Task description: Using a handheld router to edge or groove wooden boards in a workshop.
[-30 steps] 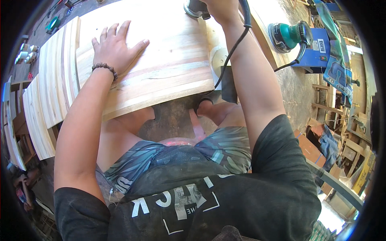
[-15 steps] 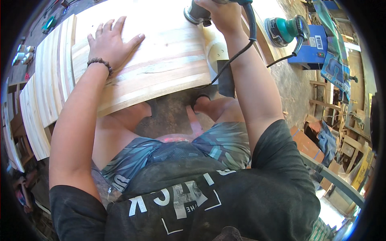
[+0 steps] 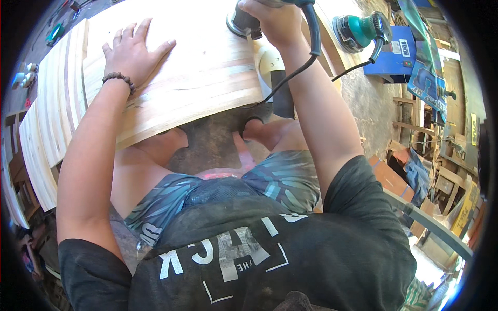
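My left hand (image 3: 134, 57) lies flat with fingers spread on a pale panel of glued wood strips (image 3: 207, 67). A dark bead bracelet circles that wrist. At the top of the view, my right hand (image 3: 277, 23) is wrapped round a corded power sander (image 3: 241, 23) on the panel's right part. The upper part of the sander is cut off by the picture's edge. Its thick cord (image 3: 314, 36) hangs past my right forearm. Beside the panel's right edge shows a white disc with small holes (image 3: 270, 63).
More strip-wood panels (image 3: 61, 88) lie stacked at left. To the right, a second sander, green and black (image 3: 361, 32), rests on a board near a blue box-shaped machine (image 3: 397, 54). A pinkish stool (image 3: 223, 173) stands between my legs. Wood scraps (image 3: 394, 179) are piled farther right.
The whole view has shifted slightly, so most things sit farther left. The held sander has moved a little toward me along the panel. My left hand stays flat on the wood.
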`<act>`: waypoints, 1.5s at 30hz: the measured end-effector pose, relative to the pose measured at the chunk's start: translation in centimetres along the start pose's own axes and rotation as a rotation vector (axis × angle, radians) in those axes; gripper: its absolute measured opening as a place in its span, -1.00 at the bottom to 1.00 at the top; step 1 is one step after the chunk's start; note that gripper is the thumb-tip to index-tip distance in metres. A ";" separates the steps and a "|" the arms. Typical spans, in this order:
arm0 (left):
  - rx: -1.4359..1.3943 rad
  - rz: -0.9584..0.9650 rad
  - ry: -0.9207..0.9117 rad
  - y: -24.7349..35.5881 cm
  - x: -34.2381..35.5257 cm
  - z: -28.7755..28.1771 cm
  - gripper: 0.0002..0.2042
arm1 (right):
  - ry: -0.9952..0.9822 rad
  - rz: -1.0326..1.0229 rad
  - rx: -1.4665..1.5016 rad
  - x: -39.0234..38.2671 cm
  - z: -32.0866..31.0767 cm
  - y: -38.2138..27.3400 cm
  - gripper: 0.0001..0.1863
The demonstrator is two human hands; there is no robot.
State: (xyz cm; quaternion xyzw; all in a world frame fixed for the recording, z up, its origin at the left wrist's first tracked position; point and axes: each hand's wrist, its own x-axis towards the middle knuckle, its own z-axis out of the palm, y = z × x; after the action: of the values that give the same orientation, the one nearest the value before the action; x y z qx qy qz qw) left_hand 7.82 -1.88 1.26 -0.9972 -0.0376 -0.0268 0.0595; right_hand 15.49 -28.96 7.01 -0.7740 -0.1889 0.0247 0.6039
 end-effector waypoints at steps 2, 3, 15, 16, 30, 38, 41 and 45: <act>-0.005 0.005 0.005 0.0 -0.1 0.1 -0.16 | -0.044 -0.042 0.104 -1.0 -0.1 0.3 -0.92; -0.007 0.001 0.010 0.0 0.0 0.1 -0.16 | -0.043 -0.043 0.098 -1.5 -0.1 0.5 -0.92; -0.019 -0.017 0.019 0.0 -0.3 0.0 -0.20 | 0.158 -0.311 -0.375 -8.4 -0.3 0.9 -0.74; -0.038 -0.014 0.026 0.1 -0.3 0.0 -0.20 | 0.159 -0.311 -0.370 -8.6 -0.3 0.8 -0.75; 0.035 -0.013 -0.003 0.2 -0.3 -0.1 -0.18 | 0.191 -0.095 -0.358 -13.7 -0.1 -1.6 -0.60; 0.019 -0.020 0.000 0.2 -0.3 -0.2 -0.18 | 0.227 -0.113 -0.362 -16.5 0.3 -2.5 -0.50; 0.005 -0.036 -0.011 0.2 -0.3 0.0 -0.18 | 0.228 -0.048 -0.340 -17.4 0.5 -2.7 -0.49; 0.013 -0.040 -0.001 0.3 -0.3 0.2 -0.18 | 0.292 0.058 -0.195 -18.4 1.3 -4.0 -0.51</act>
State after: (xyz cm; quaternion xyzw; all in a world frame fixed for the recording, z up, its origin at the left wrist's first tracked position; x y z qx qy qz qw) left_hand 7.53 -2.14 1.05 -0.9958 -0.0575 -0.0272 0.0653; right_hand -2.97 -32.94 6.91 -0.8293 -0.0781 -0.0891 0.5461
